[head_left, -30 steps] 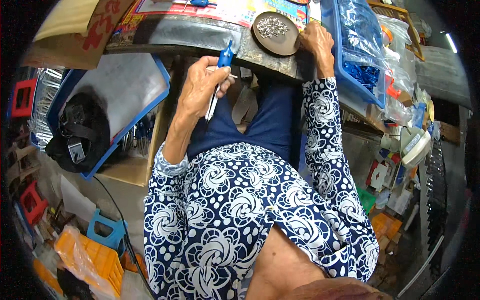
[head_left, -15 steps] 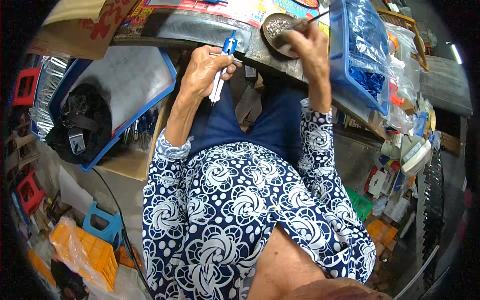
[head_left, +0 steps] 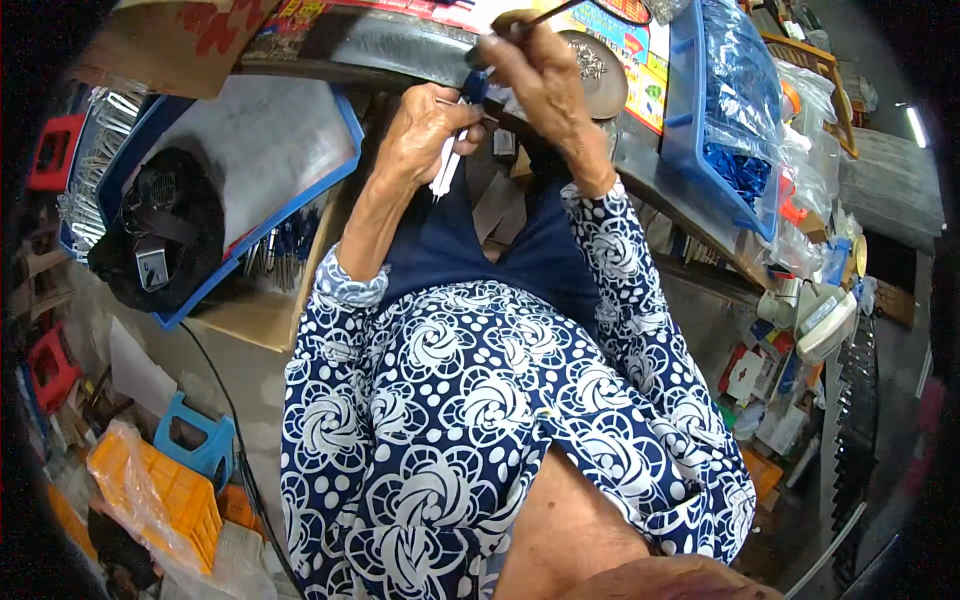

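In my left hand (head_left: 425, 135) is a drawing compass (head_left: 447, 165), gripped between thumb and fingers. Its white legs point down toward my lap, and its blue head is uppermost. Just above that head is my right hand (head_left: 545, 85), closed round a dark tool with a thin rod (head_left: 552, 14) sticking out to the upper right. The tool's kind is unclear, and the fingers mostly cover where it meets the compass. Beside my right hand stands a round bowl (head_left: 608, 98) of small metal pieces, perhaps screws, partly behind the wrist.
A blue bin (head_left: 683, 110) of shiny blue parts in clear plastic stands right of the bowl. At left a blue-rimmed tray (head_left: 352, 150) holds a black bag (head_left: 165, 240); white compass legs (head_left: 95, 190) lie beyond it. A cardboard box (head_left: 165, 50) sits at the upper left.
My right hand has moved left from over the bowl to the compass head, bringing the dark tool with it. The compass stays in my left hand, shifted slightly right.
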Action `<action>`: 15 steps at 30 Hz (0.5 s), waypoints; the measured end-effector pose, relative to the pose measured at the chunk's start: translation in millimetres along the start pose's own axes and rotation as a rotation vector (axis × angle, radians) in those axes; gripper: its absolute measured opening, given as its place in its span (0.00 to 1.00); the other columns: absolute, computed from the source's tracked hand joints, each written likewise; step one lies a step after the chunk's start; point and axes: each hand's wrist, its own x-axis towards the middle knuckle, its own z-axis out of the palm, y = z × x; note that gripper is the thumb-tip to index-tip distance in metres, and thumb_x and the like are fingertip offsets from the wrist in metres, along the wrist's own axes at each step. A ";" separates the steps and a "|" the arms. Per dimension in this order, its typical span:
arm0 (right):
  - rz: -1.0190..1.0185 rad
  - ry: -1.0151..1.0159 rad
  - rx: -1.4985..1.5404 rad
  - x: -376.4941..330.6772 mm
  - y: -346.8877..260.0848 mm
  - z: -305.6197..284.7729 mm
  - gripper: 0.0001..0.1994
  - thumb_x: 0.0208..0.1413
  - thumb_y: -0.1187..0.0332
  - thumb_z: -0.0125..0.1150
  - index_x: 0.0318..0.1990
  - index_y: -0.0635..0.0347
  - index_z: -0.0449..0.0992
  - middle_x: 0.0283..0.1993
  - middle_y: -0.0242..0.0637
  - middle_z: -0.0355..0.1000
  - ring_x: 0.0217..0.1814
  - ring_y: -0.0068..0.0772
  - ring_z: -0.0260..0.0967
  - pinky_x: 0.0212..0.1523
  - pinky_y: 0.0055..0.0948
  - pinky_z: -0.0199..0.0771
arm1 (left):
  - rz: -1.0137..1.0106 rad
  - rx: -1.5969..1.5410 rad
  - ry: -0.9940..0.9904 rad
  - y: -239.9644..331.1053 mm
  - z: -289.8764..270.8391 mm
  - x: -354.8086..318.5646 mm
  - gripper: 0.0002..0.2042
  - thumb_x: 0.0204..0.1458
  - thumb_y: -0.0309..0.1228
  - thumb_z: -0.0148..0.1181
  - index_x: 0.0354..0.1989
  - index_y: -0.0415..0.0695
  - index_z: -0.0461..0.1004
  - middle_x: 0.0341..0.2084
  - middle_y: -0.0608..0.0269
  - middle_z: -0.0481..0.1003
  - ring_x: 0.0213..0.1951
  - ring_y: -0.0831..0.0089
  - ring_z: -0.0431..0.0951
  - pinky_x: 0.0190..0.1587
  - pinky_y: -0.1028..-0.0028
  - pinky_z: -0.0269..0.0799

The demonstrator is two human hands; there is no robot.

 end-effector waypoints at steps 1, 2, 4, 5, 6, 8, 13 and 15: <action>-0.126 0.092 -0.066 6.2 -12.2 -5.0 0.05 0.52 0.73 0.52 0.31 0.66 0.68 0.20 0.32 0.68 0.20 0.19 0.63 0.21 0.18 0.62 | 0.001 -0.003 0.005 -1.1 -1.7 0.7 0.01 0.44 0.19 0.50 0.24 0.34 0.66 0.18 0.61 0.66 0.18 0.79 0.65 0.17 0.83 0.58; -0.057 0.098 -0.049 6.2 -23.6 -12.2 0.06 0.52 0.73 0.52 0.34 0.66 0.67 0.22 0.33 0.69 0.22 0.20 0.65 0.22 0.18 0.63 | 0.000 0.004 0.001 -2.0 -3.3 1.7 0.01 0.44 0.19 0.50 0.24 0.34 0.66 0.18 0.61 0.66 0.18 0.79 0.66 0.16 0.83 0.58; -0.014 0.156 0.086 6.1 -35.1 -14.1 0.06 0.54 0.73 0.51 0.36 0.66 0.67 0.25 0.34 0.70 0.25 0.20 0.66 0.23 0.17 0.64 | -0.005 0.009 0.003 -4.3 -6.8 1.1 0.02 0.44 0.19 0.51 0.23 0.34 0.66 0.18 0.61 0.66 0.18 0.78 0.66 0.16 0.83 0.58; -0.080 0.276 0.105 4.6 -39.7 -8.5 0.05 0.53 0.74 0.52 0.34 0.66 0.68 0.23 0.32 0.69 0.21 0.19 0.63 0.20 0.16 0.61 | -0.016 0.003 0.007 -3.1 -6.0 0.3 0.02 0.44 0.19 0.51 0.23 0.34 0.66 0.18 0.61 0.66 0.18 0.79 0.66 0.16 0.84 0.58; -0.147 0.173 -0.028 -1.4 -26.9 -8.0 0.06 0.52 0.72 0.53 0.37 0.64 0.67 0.23 0.33 0.69 0.21 0.20 0.63 0.21 0.18 0.63 | -0.028 -0.004 0.004 -2.4 -3.1 0.6 0.02 0.44 0.19 0.51 0.23 0.34 0.66 0.18 0.61 0.66 0.18 0.79 0.66 0.16 0.84 0.58; -0.314 0.050 -0.211 -4.5 2.5 4.5 0.08 0.51 0.71 0.55 0.38 0.62 0.67 0.23 0.34 0.67 0.20 0.21 0.63 0.20 0.19 0.63 | 0.001 -0.018 -0.023 -4.9 -4.5 4.3 0.01 0.44 0.19 0.51 0.24 0.33 0.67 0.17 0.60 0.67 0.17 0.78 0.67 0.15 0.83 0.60; -0.073 0.203 -0.009 -15.7 8.3 -2.9 0.08 0.52 0.69 0.55 0.36 0.63 0.67 0.24 0.32 0.71 0.22 0.19 0.66 0.19 0.18 0.65 | 0.012 -0.005 -0.018 -8.9 -2.8 4.9 0.03 0.45 0.19 0.51 0.26 0.30 0.68 0.19 0.57 0.68 0.18 0.79 0.66 0.16 0.85 0.59; 0.069 0.140 -0.059 -15.1 -9.3 -16.0 0.09 0.52 0.67 0.55 0.36 0.64 0.68 0.27 0.34 0.73 0.22 0.18 0.67 0.19 0.17 0.66 | 0.012 0.000 -0.013 -10.9 -7.5 4.2 0.05 0.46 0.20 0.51 0.27 0.27 0.68 0.22 0.53 0.70 0.19 0.79 0.67 0.16 0.85 0.59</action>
